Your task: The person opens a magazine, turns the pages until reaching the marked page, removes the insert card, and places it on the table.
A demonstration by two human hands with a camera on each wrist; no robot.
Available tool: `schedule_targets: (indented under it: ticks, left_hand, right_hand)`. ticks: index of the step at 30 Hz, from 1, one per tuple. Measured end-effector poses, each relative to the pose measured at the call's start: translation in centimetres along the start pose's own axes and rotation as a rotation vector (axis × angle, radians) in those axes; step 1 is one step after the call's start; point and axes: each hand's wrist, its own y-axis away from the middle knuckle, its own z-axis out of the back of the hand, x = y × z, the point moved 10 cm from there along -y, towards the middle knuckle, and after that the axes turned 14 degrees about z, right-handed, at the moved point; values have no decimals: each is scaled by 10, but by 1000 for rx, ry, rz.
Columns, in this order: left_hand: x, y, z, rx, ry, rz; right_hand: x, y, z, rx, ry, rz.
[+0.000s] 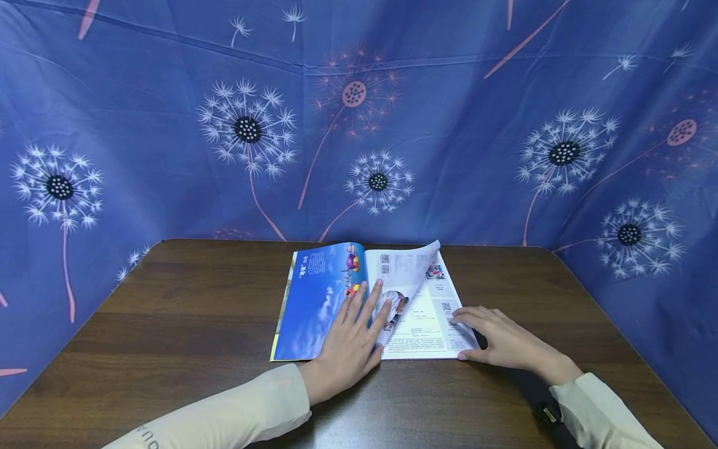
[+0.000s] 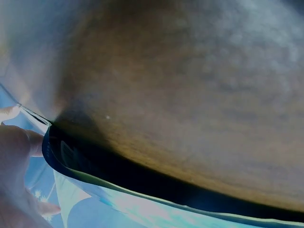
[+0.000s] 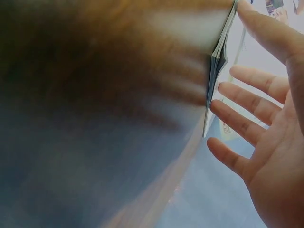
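An open magazine [image 1: 322, 312] lies on the table, with a blue picture page on its left and white printed pages on its right. One page [image 1: 412, 265] slants up from the right side, its upper corner raised and its lower part bent toward the spine. My left hand [image 1: 344, 349] lies over the spine, fingers spread, touching that page. At the right edge, my right hand [image 1: 505, 340] touches the white page with relaxed fingers. The right wrist view shows this hand's fingers [image 3: 259, 107] spread apart beside the magazine's edge [image 3: 218, 61]. In the left wrist view, the magazine's lower edge [image 2: 137, 194] curves beside the left hand [image 2: 19, 175].
A brown wooden table [image 1: 196, 312] carries the magazine near its far edge. Behind and along both sides hangs a blue cloth [image 1: 449, 156] printed with dandelions. A small dark object [image 1: 551, 411] sits by the right sleeve cuff.
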Motion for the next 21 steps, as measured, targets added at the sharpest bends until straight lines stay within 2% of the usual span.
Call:
schedule_targets:
  ticks: [5,13,21]
  left_hand:
    - [-2,0,-3,30,16,-20]
    - [-3,-1,-8,82,93,-29]
    - [-2,-1,-11,114,89,-20]
  right_hand:
    - [0,0,0,3,2,-1]
    - [-3,1,-3,38,-17,-34]
    - [-3,1,-2,31,-10,-18]
